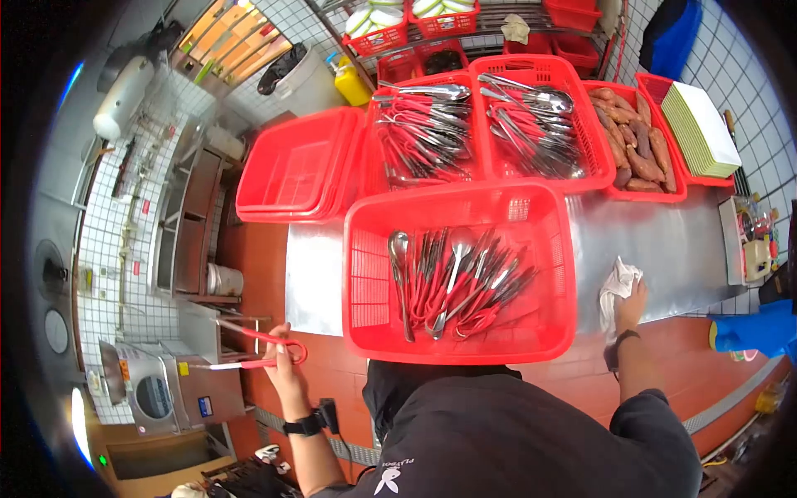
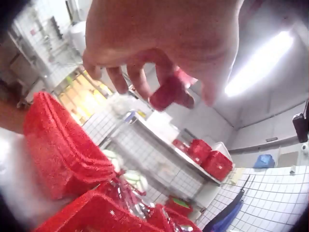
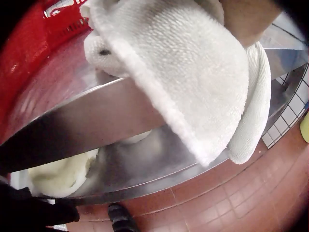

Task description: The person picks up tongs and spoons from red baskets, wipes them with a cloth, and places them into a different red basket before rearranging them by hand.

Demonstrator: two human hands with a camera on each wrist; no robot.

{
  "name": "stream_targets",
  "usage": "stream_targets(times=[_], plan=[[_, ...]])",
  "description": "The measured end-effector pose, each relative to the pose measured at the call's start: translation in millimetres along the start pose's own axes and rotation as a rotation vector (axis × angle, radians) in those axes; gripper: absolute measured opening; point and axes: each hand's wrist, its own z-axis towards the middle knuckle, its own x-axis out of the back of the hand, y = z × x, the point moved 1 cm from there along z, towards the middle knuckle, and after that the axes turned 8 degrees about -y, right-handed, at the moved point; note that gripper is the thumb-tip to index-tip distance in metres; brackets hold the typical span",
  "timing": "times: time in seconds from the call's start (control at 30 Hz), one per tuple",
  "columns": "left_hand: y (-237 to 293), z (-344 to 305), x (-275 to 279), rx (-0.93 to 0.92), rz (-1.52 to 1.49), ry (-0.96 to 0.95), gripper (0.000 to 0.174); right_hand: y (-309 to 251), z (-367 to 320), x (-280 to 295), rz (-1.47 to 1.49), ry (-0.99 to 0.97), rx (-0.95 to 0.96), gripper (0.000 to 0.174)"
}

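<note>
Off to the left, my left hand (image 1: 286, 378) grips a pair of tongs with red-coated handles (image 1: 257, 363), whose two arms spread apart toward the left. From the left wrist view, a red part of the tongs (image 2: 164, 96) shows under the curled fingers. My right hand (image 1: 633, 307) holds a white cloth (image 1: 617, 290) at the front edge of the metal table; in the right wrist view the folded cloth (image 3: 178, 72) drapes over that edge and hides most of the hand. Between both hands stands a red basket (image 1: 365, 328) with several red-handled tongs and metal spoons (image 1: 399, 249) lying inside.
Two more red baskets behind contain heaped tongs (image 1: 423, 124) and other metal utensils (image 1: 531, 120). Stacked red baskets (image 1: 290, 166) sit at the left. Sweet potatoes (image 1: 635, 141) fill a basket at the right, beside a stack of white-and-green trays (image 1: 701, 129). A shelf rises behind.
</note>
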Motion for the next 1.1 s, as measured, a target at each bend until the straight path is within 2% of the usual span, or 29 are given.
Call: stream_targets(times=[0.03,0.07,0.1,0.13,0.17,0.23,0.27,0.3,0.33,0.37,0.4,0.47,0.5,0.57,0.6,0.67,0.7,0.73,0.8,0.87,0.9,0.93,0.97,1.03,1.07,1.1], plan=[[-17.5,-1.0,-9.6,-0.061,-0.194,0.123,0.037,0.5,-1.6,0.7,-0.022,0.008,-0.013,0.063],[-29.0,-2.0,-10.9,-0.007,-0.255,0.213,0.033,2.9,-5.1,-1.4,-0.045,-0.002,0.0,0.063],[-50.0,6.4,-5.6,0.012,-0.312,0.269,0.031,4.0,-9.1,-6.6,-0.083,-0.007,-0.089,0.063],[-41.9,7.3,-21.5,0.099,-0.266,0.371,0.032,4.5,-10.6,-15.8,-0.115,0.001,-0.183,0.063],[-55.2,8.0,-19.3,0.129,-0.171,0.35,0.034,5.6,-17.9,-29.3,-0.131,0.053,-0.223,0.075],[-64.8,10.2,-23.5,0.21,-0.17,0.214,0.035,-26.4,-36.0,-19.8,0.056,-0.006,-0.223,0.091],[-48.7,9.5,-38.5,0.232,-0.154,0.155,0.034,-52.3,-45.3,-10.1,0.076,-0.043,-0.181,0.104],[-44.0,9.4,-46.8,0.26,-0.087,0.119,0.029,-64.4,-61.5,-11.5,0.023,-0.053,-0.075,0.099],[-43.2,9.9,-50.0,0.263,-0.105,0.128,0.029,-72.5,-76.3,-17.5,-0.071,-0.134,-0.053,0.095],[-43.9,11.0,-54.0,0.318,-0.068,-0.001,0.027,-78.8,-84.0,-20.8,-0.165,-0.216,-0.037,0.091],[-46.0,11.8,-57.8,0.372,-0.029,-0.137,0.025,-84.9,-81.8,-13.9,-0.176,-0.209,-0.036,0.091],[-61.3,14.6,-71.8,0.32,-0.021,-0.169,0.021,-89.1,-76.1,3.6,0.019,-0.408,-0.071,0.084],[-59.9,15.8,-85.5,0.284,0.036,-0.222,0.021,-81.9,-72.8,-0.5,0.061,-0.349,-0.051,0.084],[-67.7,13.7,-108.0,0.225,0.165,-0.312,0.019,-61.8,-64.0,-13.0,0.063,-0.351,-0.05,0.083],[-69.2,12.7,-118.1,0.227,0.161,-0.318,0.019,-60.3,-60.8,-15.9,0.064,-0.339,-0.061,0.082],[-66.8,11.1,-142.5,0.188,0.065,-0.523,0.021,-66.3,-51.7,-9.3,0.055,-0.328,-0.132,0.08],[-46.4,10.7,-149.5,0.363,0.036,-0.62,0.022,-78.6,-45.7,2.5,0.046,-0.325,-0.195,0.078],[-39.0,10.7,-155.4,0.359,0.029,-0.631,0.022,-85.8,-36.7,5.7,0.041,-0.317,-0.203,0.078],[-28.5,10.7,-166.7,0.358,-0.029,-0.774,0.021,-93.9,-17.7,14.7,-0.09,-0.333,-0.323,0.076],[-7.8,12.4,-167.6,0.378,-0.058,-0.829,0.02,-76.7,4.9,15.7,-0.028,-0.347,-0.368,0.071],[0.0,14.1,-165.9,0.388,-0.067,-0.864,0.019,-52.6,21.8,3.8,0.167,-0.237,-0.363,0.065],[6.1,16.4,-164.2,0.398,-0.076,-0.892,0.018,-53.7,35.5,7.8,0.36,-0.127,-0.346,0.059],[10.4,18.7,-161.0,0.395,-0.085,-0.883,0.018,-53.5,47.4,13.4,0.357,-0.125,-0.334,0.059],[13.8,20.3,-154.2,0.333,-0.115,-0.913,0.015,-103.4,53.7,82.5,0.521,0.25,-0.025,0.046],[12.7,19.6,-152.3,0.342,-0.123,-0.9,0.015,-132.9,48.3,110.6,0.516,0.239,-0.013,0.046],[12.2,20.5,-151.6,0.368,-0.142,-0.931,0.014,-166.2,41.8,136.3,0.785,0.243,-0.029,0.042]])
